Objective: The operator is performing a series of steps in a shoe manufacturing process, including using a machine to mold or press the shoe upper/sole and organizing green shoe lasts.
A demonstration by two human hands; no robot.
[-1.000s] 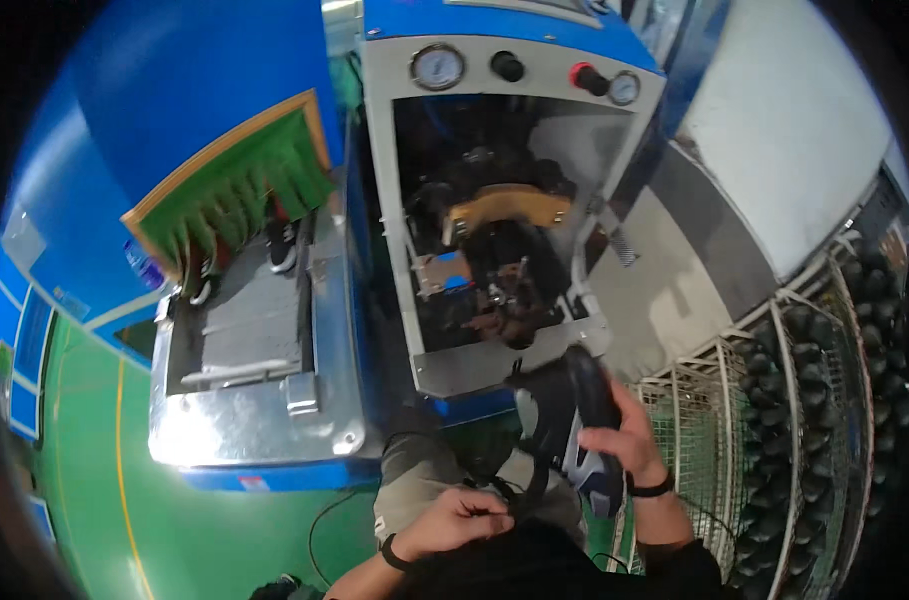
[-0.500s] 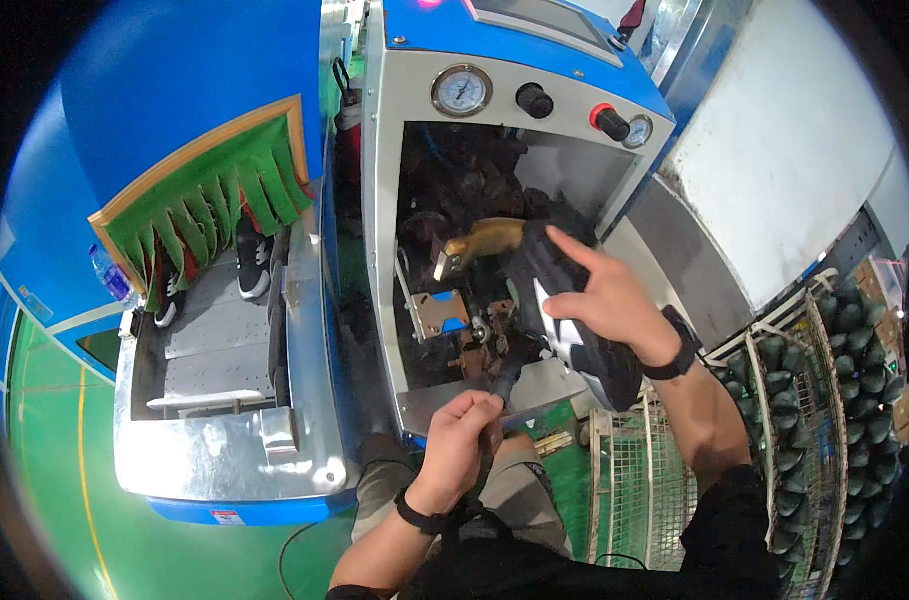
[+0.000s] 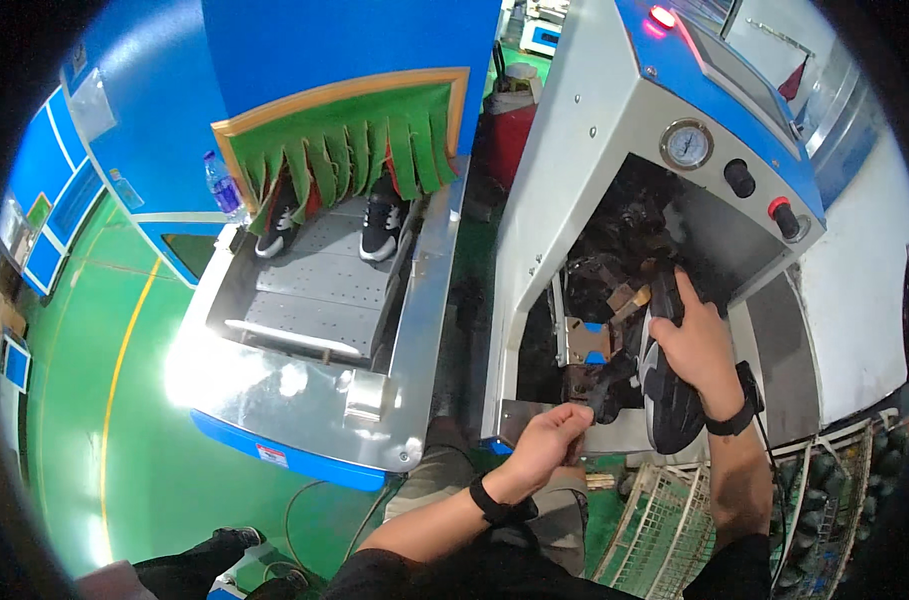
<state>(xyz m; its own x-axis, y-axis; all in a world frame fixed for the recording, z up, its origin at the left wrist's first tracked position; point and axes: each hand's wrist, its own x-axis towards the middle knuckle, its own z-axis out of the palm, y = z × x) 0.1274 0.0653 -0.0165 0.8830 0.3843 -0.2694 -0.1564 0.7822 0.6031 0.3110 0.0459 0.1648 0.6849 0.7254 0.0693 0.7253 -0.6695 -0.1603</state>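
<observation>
My right hand (image 3: 696,350) grips a black sneaker (image 3: 671,405) with a white-edged sole, its index finger stretched along the shoe. The sneaker is held lengthwise in the front of the machine's opening, beside a brass-coloured part (image 3: 630,303) and a plate with blue pieces (image 3: 588,342). My left hand (image 3: 552,440) is closed in a pinch at the opening's lower edge. A dark piece (image 3: 606,392) lies just past its fingertips; what the fingers hold is too small to make out.
Left stands a conveyor (image 3: 314,310) with two black-and-white sneakers (image 3: 381,228) under a green strip curtain (image 3: 344,150). The machine (image 3: 564,190) carries a gauge (image 3: 686,145) and knobs. At lower right is a wire rack (image 3: 654,520). A person's dark-clothed leg (image 3: 189,565) shows at lower left.
The view has swung left, bringing more of the conveyor into sight. My right hand has turned the sneaker more upright and away from the brass-coloured part. My left hand stays pinched.
</observation>
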